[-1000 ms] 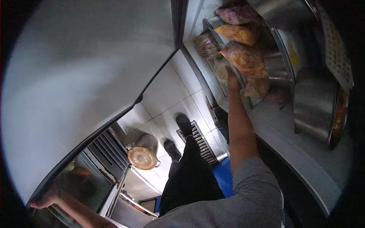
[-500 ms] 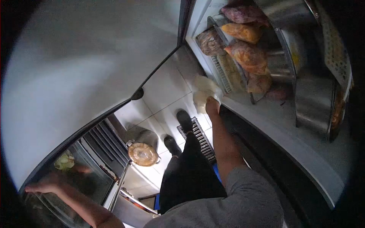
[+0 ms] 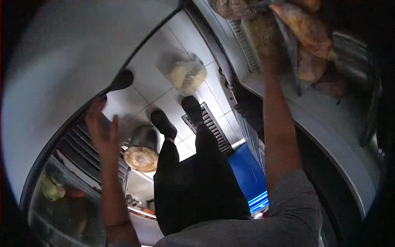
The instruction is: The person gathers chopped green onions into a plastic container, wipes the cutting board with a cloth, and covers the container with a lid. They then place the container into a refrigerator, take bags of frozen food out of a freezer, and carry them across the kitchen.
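My left hand is raised beside the dark-edged white door, fingers stretched out and thumb apart, with nothing held. Its fingertips are close to the door's edge; whether they touch it I cannot tell. My right hand reaches into the open cold cabinet, near several wrapped orange-brown bundles. Its fingers are lost in blur and shadow. A clear plastic bag with pale yellowish contents rests on the tiled floor, just ahead of my feet.
A metal pot with a brown-topped cover stands on the floor at left. Near my shoes lies a floor drain grate. A blue panel is beside my leg. Behind glass at lower left is a pale green vegetable.
My right hand has left the plastic bag, now on the floor, and moved up into the cabinet. My left hand has come up and right along the door. The view has shifted.
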